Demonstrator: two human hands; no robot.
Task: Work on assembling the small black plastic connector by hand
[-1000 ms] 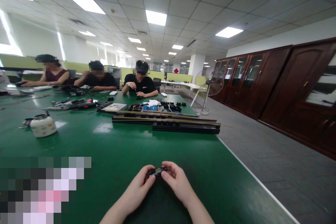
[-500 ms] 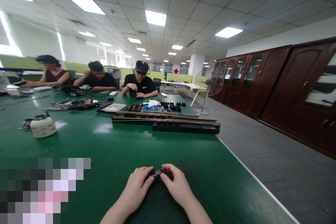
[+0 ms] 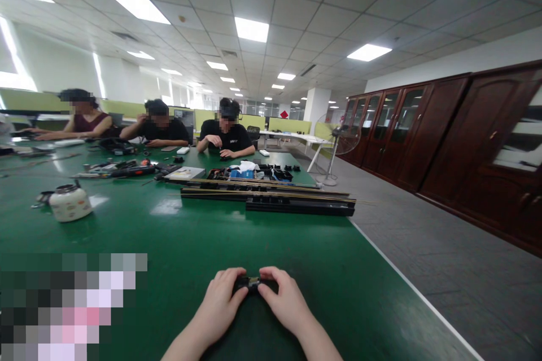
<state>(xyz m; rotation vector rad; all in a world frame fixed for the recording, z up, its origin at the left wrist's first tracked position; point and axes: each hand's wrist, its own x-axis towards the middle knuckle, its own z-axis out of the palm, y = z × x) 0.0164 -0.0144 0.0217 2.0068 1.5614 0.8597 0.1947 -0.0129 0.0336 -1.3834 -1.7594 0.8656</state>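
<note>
Between my hands is a small black part (image 3: 253, 286) with a yellowish strip along its top, just above the green tabletop (image 3: 203, 240) or resting on it; I cannot tell which. My left hand (image 3: 221, 298) pinches its left end between thumb and fingers. At the right end, my right hand (image 3: 283, 296) grips it the same way. The fingers cover both ends, so its exact kind does not show.
Ahead lie long black rails (image 3: 300, 206) with thin brass-coloured rods on top. Behind them are a blue box (image 3: 242, 174) and small black parts (image 3: 277, 171). A white jar (image 3: 70, 203) stands left. Several people sit across the table, one in a black shirt (image 3: 226, 136).
The black part has turned slightly and now lies more level between my hands. My fingertips have shifted a little; both hands keep their hold.
</note>
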